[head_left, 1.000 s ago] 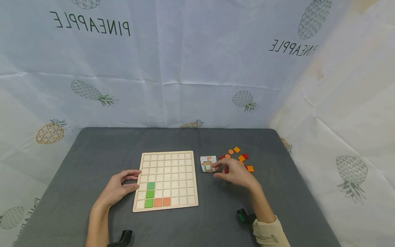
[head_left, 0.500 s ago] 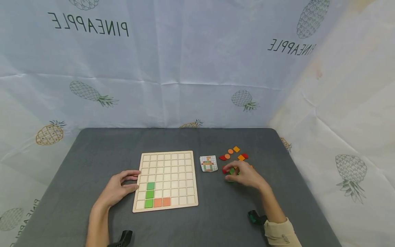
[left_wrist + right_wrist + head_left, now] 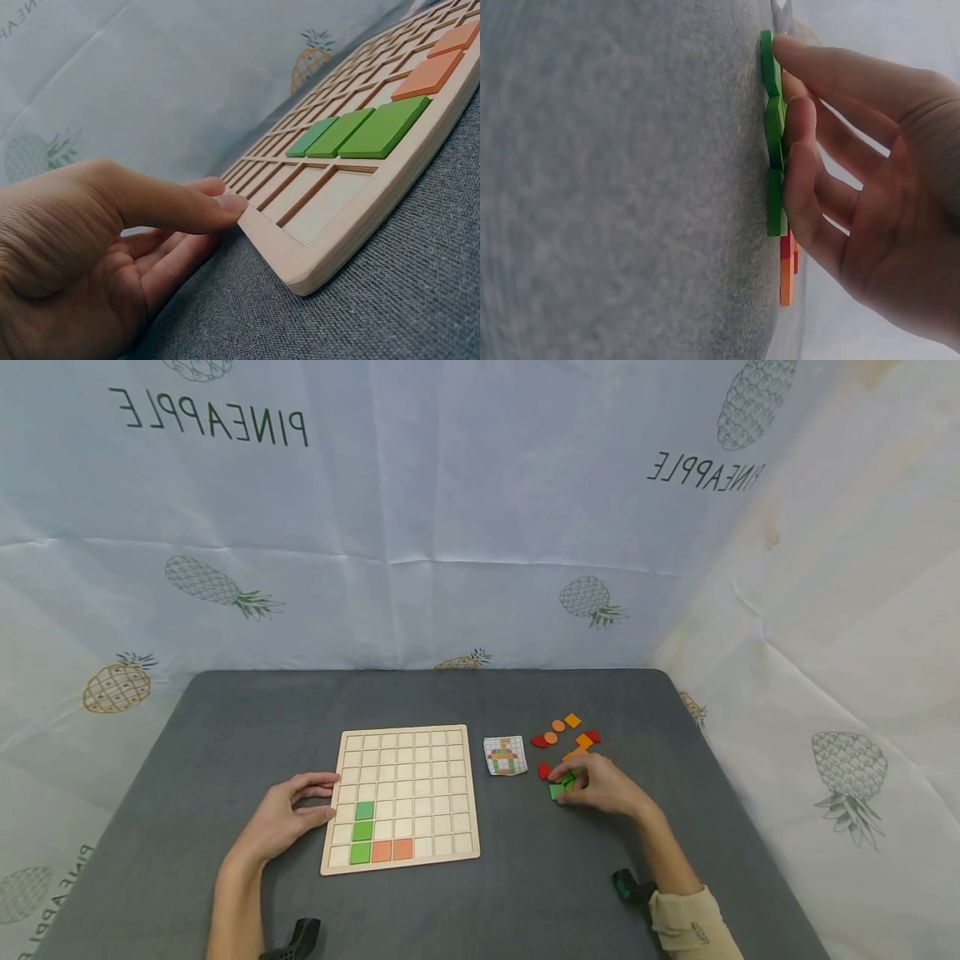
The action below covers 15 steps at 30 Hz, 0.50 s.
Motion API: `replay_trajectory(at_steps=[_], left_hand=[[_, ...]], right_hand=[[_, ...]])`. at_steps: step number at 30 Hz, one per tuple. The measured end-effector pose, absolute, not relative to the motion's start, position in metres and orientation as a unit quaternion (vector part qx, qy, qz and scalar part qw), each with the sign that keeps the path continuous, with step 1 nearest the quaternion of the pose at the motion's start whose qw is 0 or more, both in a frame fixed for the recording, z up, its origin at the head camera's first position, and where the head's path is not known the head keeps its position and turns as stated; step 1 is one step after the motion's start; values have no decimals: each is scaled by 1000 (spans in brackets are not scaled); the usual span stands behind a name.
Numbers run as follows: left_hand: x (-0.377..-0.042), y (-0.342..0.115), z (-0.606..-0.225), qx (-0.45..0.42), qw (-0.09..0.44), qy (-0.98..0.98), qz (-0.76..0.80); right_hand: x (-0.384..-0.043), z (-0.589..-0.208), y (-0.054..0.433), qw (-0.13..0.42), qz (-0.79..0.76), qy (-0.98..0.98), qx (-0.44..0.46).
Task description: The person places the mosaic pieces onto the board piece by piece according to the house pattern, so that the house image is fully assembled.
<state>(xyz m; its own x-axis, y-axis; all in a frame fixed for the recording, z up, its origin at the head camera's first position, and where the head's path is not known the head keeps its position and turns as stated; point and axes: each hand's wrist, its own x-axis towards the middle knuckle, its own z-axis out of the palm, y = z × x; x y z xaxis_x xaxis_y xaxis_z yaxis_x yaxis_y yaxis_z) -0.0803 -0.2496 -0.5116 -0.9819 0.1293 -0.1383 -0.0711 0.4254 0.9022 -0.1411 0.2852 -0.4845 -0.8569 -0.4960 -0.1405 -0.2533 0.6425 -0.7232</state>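
A pale wooden grid board [image 3: 405,790] lies on the table; green square tiles [image 3: 362,831] and orange-pink square tiles [image 3: 392,850] sit in its lower-left cells. My left hand [image 3: 277,821] rests at the board's left edge, thumb against the rim in the left wrist view. Right of the board, my right hand [image 3: 603,789] hovers low over a cluster of green tiles [image 3: 774,201]. Its thumb and bent fingertips reach the tiles in the right wrist view, spread apart rather than pinching one. The hand hides part of the cluster in the head view.
Between board and loose pieces lies a small printed pattern card [image 3: 505,756]. Orange discs [image 3: 551,737], orange squares [image 3: 572,720] and red pieces [image 3: 539,741] are scattered beyond my right hand. A patterned curtain [image 3: 480,527] hangs behind the grey table [image 3: 255,710].
My right hand has moved right, from beside the card onto the green tiles, uncovering the card and a red piece. The left hand and board keep their places.
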Motion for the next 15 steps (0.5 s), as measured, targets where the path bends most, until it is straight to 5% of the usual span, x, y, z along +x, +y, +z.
replay_trajectory(at_steps=[15], left_hand=[[-80, -249, -511, 22, 90, 843, 529]], right_hand=[[-142, -487, 289, 159, -346, 893, -240]])
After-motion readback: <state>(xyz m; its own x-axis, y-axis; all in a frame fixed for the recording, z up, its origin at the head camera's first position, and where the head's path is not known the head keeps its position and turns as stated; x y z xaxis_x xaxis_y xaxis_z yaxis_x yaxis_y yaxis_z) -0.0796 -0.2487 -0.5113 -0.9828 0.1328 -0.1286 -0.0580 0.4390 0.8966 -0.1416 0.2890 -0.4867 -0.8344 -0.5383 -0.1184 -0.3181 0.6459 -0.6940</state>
